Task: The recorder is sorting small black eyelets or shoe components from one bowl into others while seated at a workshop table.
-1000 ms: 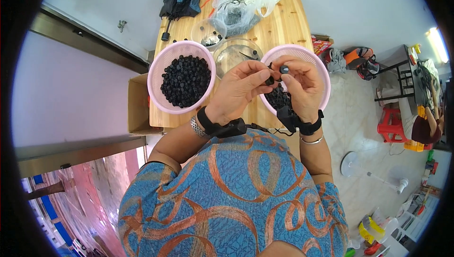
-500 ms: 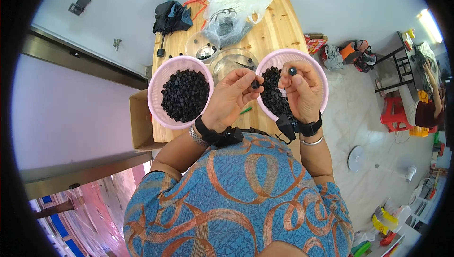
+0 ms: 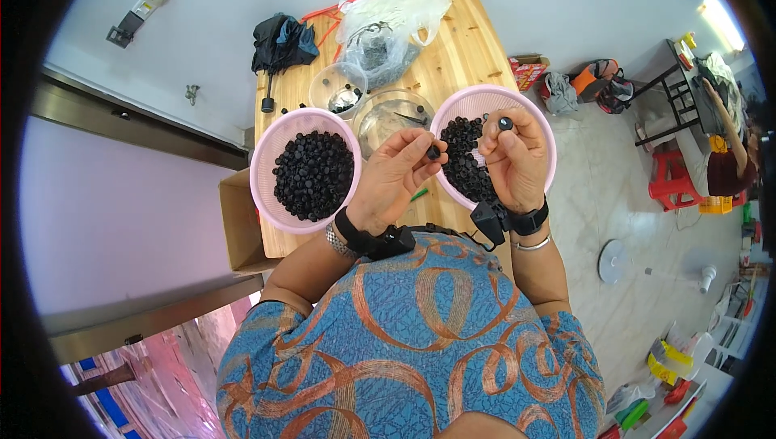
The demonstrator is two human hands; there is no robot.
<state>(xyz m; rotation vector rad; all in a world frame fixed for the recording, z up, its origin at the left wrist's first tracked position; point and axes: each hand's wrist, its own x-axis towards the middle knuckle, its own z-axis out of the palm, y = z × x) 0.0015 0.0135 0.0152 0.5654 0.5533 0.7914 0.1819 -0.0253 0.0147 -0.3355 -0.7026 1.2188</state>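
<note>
My left hand (image 3: 394, 176) is closed, pinching a small black cap-like piece (image 3: 433, 151) between thumb and fingertips. In my right hand (image 3: 519, 156), raised over the right pink basket (image 3: 552, 136), a second small black round piece (image 3: 505, 124) with a pale centre sits at the fingertips. The two pieces are apart. Many small black pieces (image 3: 465, 168) lie in the right basket, partly hidden by my hand. To the left of my left hand, another pink basket (image 3: 257, 176) holds a larger heap of similar black pieces (image 3: 315, 176).
Between and behind the baskets stand a clear round tray (image 3: 373, 120) and a clear tub (image 3: 322, 87) with a few black pieces. A folded umbrella (image 3: 283, 44) and plastic bags (image 3: 392, 14) lie farther back. A green stick (image 3: 418, 195) rests on the wooden table (image 3: 469, 43). Another person sits at far right.
The view has shifted slightly. Both hands stay nearly in place, each still holding its black piece.
</note>
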